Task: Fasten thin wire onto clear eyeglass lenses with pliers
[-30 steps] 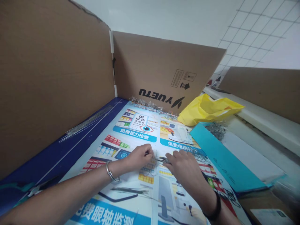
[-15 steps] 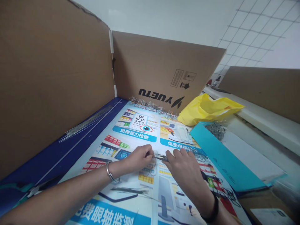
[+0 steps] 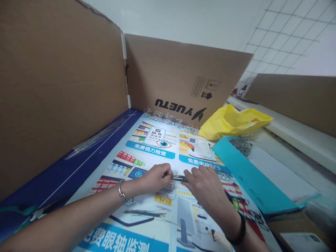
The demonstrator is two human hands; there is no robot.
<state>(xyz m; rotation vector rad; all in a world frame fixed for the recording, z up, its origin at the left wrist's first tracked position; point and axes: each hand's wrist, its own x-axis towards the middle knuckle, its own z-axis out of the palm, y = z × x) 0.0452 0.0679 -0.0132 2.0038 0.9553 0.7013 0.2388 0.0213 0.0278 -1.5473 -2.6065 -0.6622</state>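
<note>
My right hand [image 3: 201, 180] is wrapped round a pair of pliers [image 3: 179, 178], whose metal jaws point left toward my other hand. My left hand [image 3: 160, 176] is closed in a pinch, and a thin wire [image 3: 175, 190] shows as a faint loop beside its fingers. The plier tips meet or nearly meet the wire at those fingertips; the exact contact is too small to make out. Below the hands, a bundle of thin straight wires [image 3: 145, 212] lies on the printed poster [image 3: 172, 227] that covers the table.
Cardboard panels [image 3: 168, 70] stand at the left and back. Long wires [image 3: 97, 136] lie along the left panel, and tangled wire pieces [image 3: 170, 117] along the back one. At right are a yellow bag [image 3: 231, 122], a turquoise folder [image 3: 252, 178] and a wire heap [image 3: 243, 146].
My right hand and the pliers have shifted slightly, and the plier jaws now look closer together. My left hand stays almost in place.
</note>
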